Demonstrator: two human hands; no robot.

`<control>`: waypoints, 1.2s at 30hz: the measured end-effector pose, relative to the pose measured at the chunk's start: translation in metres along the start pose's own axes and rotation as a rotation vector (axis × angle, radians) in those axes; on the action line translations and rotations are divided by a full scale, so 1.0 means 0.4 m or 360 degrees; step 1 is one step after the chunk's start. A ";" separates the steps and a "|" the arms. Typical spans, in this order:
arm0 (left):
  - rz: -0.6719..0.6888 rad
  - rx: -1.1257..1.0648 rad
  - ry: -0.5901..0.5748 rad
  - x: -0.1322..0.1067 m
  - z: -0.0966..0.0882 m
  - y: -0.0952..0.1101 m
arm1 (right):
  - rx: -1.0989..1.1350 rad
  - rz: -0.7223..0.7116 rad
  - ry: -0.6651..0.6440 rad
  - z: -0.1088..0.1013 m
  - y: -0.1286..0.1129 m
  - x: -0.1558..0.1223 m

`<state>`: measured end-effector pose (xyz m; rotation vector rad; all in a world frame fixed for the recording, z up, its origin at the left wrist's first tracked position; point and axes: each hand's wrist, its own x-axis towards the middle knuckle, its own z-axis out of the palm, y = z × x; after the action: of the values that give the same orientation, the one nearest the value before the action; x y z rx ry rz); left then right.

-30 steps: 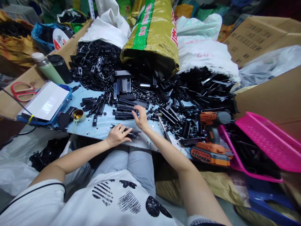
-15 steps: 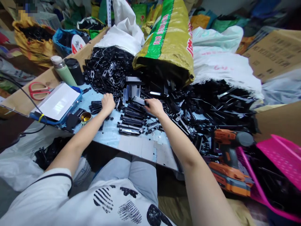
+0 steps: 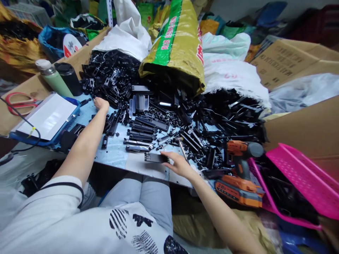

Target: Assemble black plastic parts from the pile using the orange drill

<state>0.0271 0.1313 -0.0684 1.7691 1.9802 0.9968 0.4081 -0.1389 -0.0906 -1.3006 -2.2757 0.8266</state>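
Observation:
My right hand [image 3: 178, 163] pinches a flat black slotted plate [image 3: 153, 158] between thumb and fingers, just above the pale board [image 3: 135, 163] at the table's near edge. Beside it lies a small hammer [image 3: 182, 145] with a metal handle. My left hand [image 3: 101, 104] is closed at the left, by the foot of a heap of small black brackets [image 3: 111, 72]; whatever its fingertips hold is hidden. Between the hands lies a row of long black assemblies [image 3: 140, 137] on the blue tabletop [image 3: 113, 153]. More slotted plates [image 3: 143, 103] lie behind the row.
An orange cordless drill [image 3: 241, 173] and a pink basket [image 3: 302, 176] stand at the right. A yellow sack [image 3: 182, 46] and a white sack [image 3: 233, 76] spill black parts at the back. On the left are a green bottle [image 3: 54, 79], scissors [image 3: 21, 104] and white paper [image 3: 47, 116].
My right hand has come from behind the row to the near edge with the slotted plate. My left hand has moved left to the bracket heap. The view has swung right.

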 end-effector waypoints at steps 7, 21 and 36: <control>0.0181 -0.0196 -0.0021 -0.349 0.021 0.132 | -0.0753 0.0703 0.0351 0.060 -0.006 -0.085; 0.0501 -0.0732 -0.0736 -0.779 0.076 0.241 | 0.1391 0.0659 0.0615 0.150 -0.127 -0.010; 0.0783 -0.0781 -0.0052 -0.840 0.079 0.314 | 0.0725 0.0209 0.1031 0.189 -0.191 -0.027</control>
<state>0.2059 -0.1810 -0.0807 1.9792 1.1463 1.4371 0.3199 -0.2008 -0.0971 -1.2682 -1.4164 0.7616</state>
